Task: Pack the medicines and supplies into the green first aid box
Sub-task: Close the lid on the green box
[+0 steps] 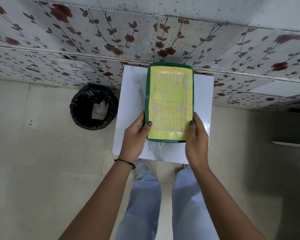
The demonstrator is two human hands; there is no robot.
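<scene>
At the bottom of the frame, a person in pale blue jeans (142,205) stands before a small white square desk (128,110). The left hand (134,138) and right hand (197,139) grip the near corners of a closed green plastic first aid box (146,101), fingers (148,124) clamped on its edges, thumbs pressing a yellow handwritten paper label (170,104) covering the lid. The box sits mid-frame over the desk. At centre left, a black-lined waste bin (92,108) stands on the tiled floor beneath floral wall panels (111,35).
</scene>
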